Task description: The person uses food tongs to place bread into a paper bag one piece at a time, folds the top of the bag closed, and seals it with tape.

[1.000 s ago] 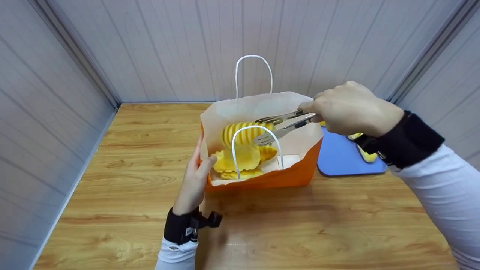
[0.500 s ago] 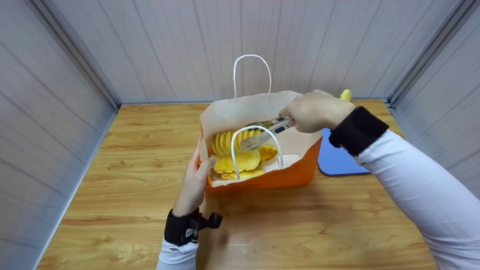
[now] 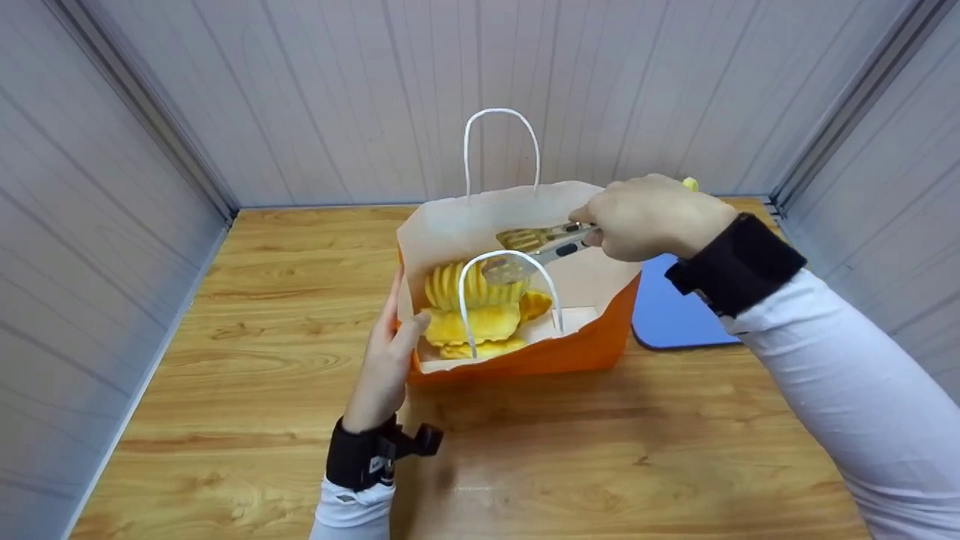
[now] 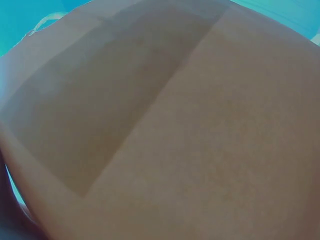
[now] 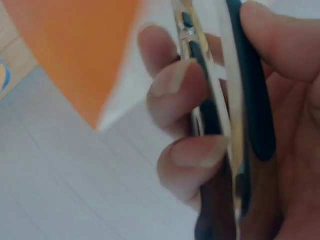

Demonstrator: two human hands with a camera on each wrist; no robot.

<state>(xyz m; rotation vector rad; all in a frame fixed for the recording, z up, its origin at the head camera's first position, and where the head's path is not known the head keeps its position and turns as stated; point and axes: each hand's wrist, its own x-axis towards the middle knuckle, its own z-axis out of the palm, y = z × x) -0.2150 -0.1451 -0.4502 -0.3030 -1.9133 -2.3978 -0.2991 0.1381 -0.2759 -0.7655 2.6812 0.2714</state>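
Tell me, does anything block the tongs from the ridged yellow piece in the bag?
Nothing visible does. The right hand holds the tongs through the open top of the orange bag. In the head view, the near white handle crosses in front of one tip, apparently without blocking it.

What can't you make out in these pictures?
Head view: right part of the tray, behind the right arm.
Head view: most of the far yellow piece, behind the right hand.
Right wrist view: tips of the tongs, cut off by the top edge.
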